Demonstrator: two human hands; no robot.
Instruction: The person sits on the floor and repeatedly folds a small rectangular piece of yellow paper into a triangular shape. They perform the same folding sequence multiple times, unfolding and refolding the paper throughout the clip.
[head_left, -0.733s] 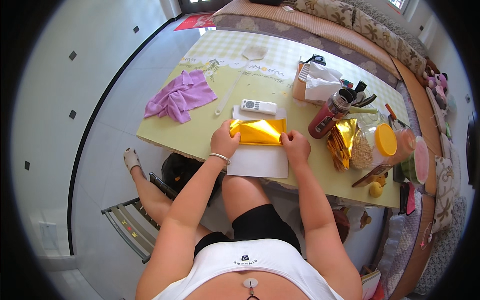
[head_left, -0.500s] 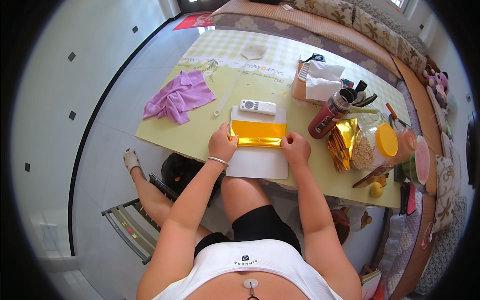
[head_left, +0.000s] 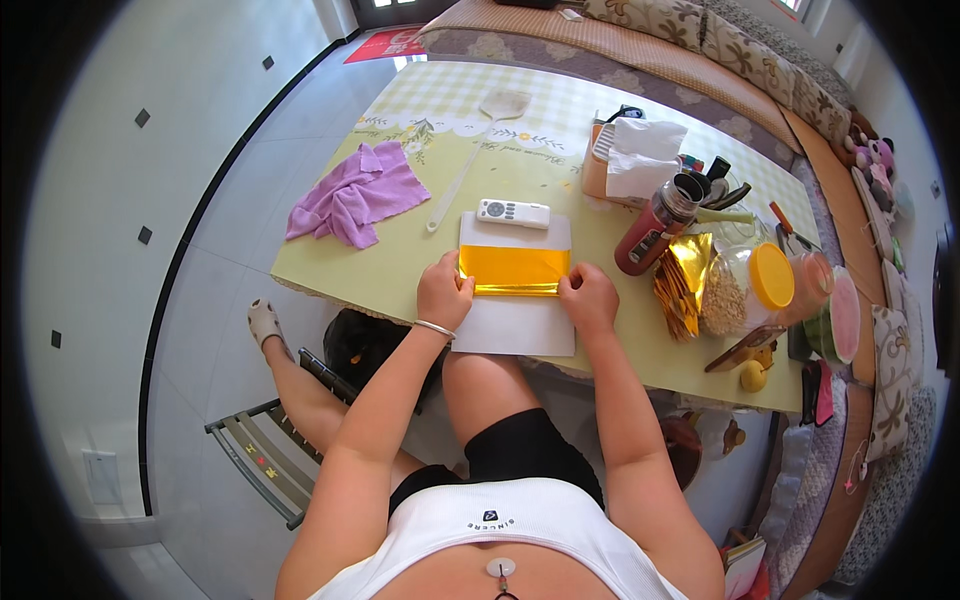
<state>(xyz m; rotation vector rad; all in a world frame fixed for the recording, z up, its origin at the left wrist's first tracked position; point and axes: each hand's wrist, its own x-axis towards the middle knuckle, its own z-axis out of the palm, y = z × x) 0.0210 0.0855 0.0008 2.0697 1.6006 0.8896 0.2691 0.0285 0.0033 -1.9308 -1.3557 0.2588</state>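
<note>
A sheet of shiny gold foil paper (head_left: 514,267) lies across a white sheet or board (head_left: 515,328) at the table's near edge. Its near edge shows a narrow, bright folded strip. My left hand (head_left: 444,291) pinches the left end of that strip, fingers closed. At the other end my right hand (head_left: 589,297) grips the near right corner between thumb and fingers. Just beyond the foil, a white remote control (head_left: 513,213) rests on the far part of the white sheet.
A purple cloth (head_left: 358,194) and a long-handled spatula (head_left: 480,150) lie to the left. On the right stand a tissue box (head_left: 597,175), a dark red bottle (head_left: 655,230), folded gold foil pieces (head_left: 682,285), a yellow-lidded jar (head_left: 735,290) and a cut watermelon (head_left: 838,320).
The strip along the foil's near edge looks flatter and more even. Both hands keep their hold at its ends, almost in the same place.
</note>
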